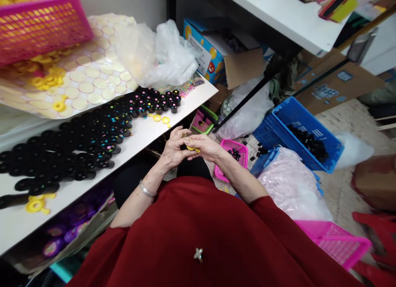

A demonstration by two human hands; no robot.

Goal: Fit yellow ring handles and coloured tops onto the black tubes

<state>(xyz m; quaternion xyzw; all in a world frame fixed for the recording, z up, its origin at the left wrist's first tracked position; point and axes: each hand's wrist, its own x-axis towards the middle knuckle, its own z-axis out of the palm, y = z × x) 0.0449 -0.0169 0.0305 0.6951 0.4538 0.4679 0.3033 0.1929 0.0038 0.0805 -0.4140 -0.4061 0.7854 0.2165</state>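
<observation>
My left hand (173, 151) and my right hand (206, 147) meet in front of my body, just off the table's edge. Between them is a small yellow plastic piece (193, 148), mostly covered by fingers of both hands. My right thumb presses over it, and the left fingers curl about its other side. To the left, many short black cylinders (71, 150) stand close together on the white table (130, 157), some with coloured dots on top. Loose yellow rings with tabs (157, 118) lie by them, and a larger yellow piece (35, 203) rests near the front edge.
A pink basket (43, 29) of yellow parts stands on patterned paper at the back left, beside clear plastic bags (167, 51). Below on the floor are a small pink basket (244, 157), a blue crate (335, 155) with black parts, and a large plastic sack (291, 183).
</observation>
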